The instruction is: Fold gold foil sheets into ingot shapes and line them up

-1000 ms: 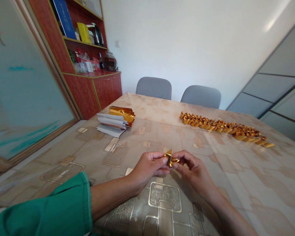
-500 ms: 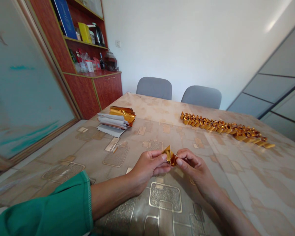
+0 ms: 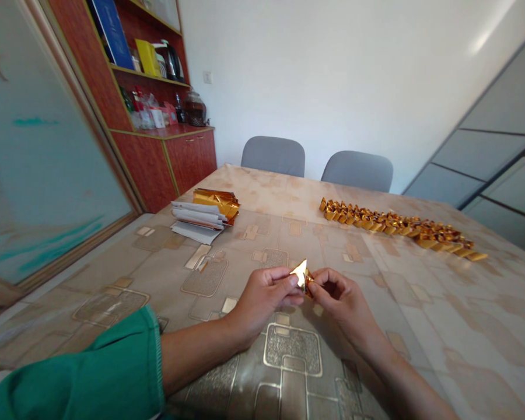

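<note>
Between my two hands is a small piece of shiny gold foil paper (image 3: 300,272), folded to a pointed corner that sticks up. My left hand (image 3: 269,294) pinches its left side between thumb and fingers. On the other side, my right hand (image 3: 339,294) grips the lower right part with thumb and fingertips, which hide some of the folds. Both hands are just above the patterned table cover (image 3: 293,350). Far to the right lie rows of folded gold foil pieces (image 3: 398,226), packed close together.
A stack of gold and white paper sheets (image 3: 199,220) lies at the back left of the table. Two grey chairs (image 3: 273,156) stand behind the far edge. A wooden cabinet (image 3: 188,157) with bottles and a kettle is at the back left.
My right hand has shifted slightly left, closer to my left hand. The foil's raised corner has tilted and now reflects bright light.
</note>
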A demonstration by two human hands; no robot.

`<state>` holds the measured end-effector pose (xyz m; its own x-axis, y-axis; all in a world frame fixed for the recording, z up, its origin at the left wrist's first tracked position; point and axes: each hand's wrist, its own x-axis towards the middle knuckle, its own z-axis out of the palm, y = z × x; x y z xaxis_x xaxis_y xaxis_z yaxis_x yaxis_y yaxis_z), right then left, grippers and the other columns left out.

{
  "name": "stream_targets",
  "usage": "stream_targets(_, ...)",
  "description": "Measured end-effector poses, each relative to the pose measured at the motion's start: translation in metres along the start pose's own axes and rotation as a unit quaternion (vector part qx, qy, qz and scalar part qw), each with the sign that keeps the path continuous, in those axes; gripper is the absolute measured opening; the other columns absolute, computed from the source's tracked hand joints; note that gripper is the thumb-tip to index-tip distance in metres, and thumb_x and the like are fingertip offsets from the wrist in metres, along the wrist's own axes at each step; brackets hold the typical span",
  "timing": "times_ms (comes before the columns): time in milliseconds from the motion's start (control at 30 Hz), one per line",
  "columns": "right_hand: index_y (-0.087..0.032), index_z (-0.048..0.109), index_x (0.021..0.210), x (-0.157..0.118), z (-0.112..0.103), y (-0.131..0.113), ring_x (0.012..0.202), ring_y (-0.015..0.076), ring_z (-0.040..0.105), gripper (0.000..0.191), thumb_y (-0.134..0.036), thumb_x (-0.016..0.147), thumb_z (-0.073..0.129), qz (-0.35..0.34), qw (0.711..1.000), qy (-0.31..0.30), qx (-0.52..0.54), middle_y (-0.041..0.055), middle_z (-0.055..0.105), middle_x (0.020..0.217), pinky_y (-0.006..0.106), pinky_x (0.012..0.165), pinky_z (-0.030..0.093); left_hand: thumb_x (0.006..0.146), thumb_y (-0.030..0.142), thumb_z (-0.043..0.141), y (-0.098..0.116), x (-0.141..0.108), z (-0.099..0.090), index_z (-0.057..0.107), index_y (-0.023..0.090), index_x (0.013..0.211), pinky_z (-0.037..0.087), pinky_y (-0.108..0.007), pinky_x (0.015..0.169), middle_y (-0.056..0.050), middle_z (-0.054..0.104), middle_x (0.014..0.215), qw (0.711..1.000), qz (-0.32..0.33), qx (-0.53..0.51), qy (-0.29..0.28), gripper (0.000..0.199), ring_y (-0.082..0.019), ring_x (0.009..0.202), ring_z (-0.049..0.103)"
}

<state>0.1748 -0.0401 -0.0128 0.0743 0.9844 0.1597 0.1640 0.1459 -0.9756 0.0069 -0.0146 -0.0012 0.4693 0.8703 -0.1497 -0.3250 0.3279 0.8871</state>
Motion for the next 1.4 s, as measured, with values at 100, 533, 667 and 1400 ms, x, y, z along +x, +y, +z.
stream_targets(100,-0.020,0.059,0.066,0.000,0.000,-0.001,0.058,0.0142,0.049,0.033,-0.048,0.079,0.072,-0.002,1.000,0.007,-0.002,-0.0006,0.057,0.062,0.027,0.056,0.038,0.078,0.033,0.077,-0.001,0.001,0.000,0.077,0.013,0.093,0.053,-0.024,0.074,-0.008,0.073,0.087,1.000,0.004,-0.003,0.000,0.026,-0.013,0.074,0.065)
stream_targets(533,-0.021,0.061,0.076,-0.005,-0.001,0.007,0.064,0.0151,0.049,0.023,-0.040,0.089,0.066,-0.044,0.996,-0.007,-0.082,-0.0006,0.059,0.070,0.026,0.058,0.038,0.080,0.034,0.075,-0.004,0.001,-0.003,0.077,0.013,0.093,0.052,-0.022,0.071,-0.008,0.074,0.087,0.999,0.003,0.032,-0.023,0.026,-0.013,0.074,0.065)
stream_targets(667,-0.021,0.059,0.075,-0.003,-0.003,-0.002,0.066,0.0154,0.050,0.024,-0.040,0.090,0.063,-0.041,0.998,-0.014,-0.039,-0.0004,0.057,0.071,0.028,0.060,0.039,0.080,0.035,0.076,-0.004,0.001,-0.003,0.076,0.012,0.094,0.054,-0.023,0.073,-0.008,0.074,0.089,1.000,-0.012,-0.005,-0.011,0.027,-0.012,0.075,0.067)
stream_targets(1400,-0.026,0.063,0.093,0.001,-0.018,-0.015,0.071,0.0164,0.055,0.016,-0.012,0.088,0.061,-0.213,0.964,-0.049,-0.150,0.0015,0.061,0.087,0.030,0.063,0.045,0.074,0.026,0.083,0.003,0.006,-0.006,0.073,0.014,0.084,0.059,-0.023,0.079,-0.001,0.071,0.082,0.991,0.046,-0.114,0.048,0.019,-0.010,0.076,0.068)
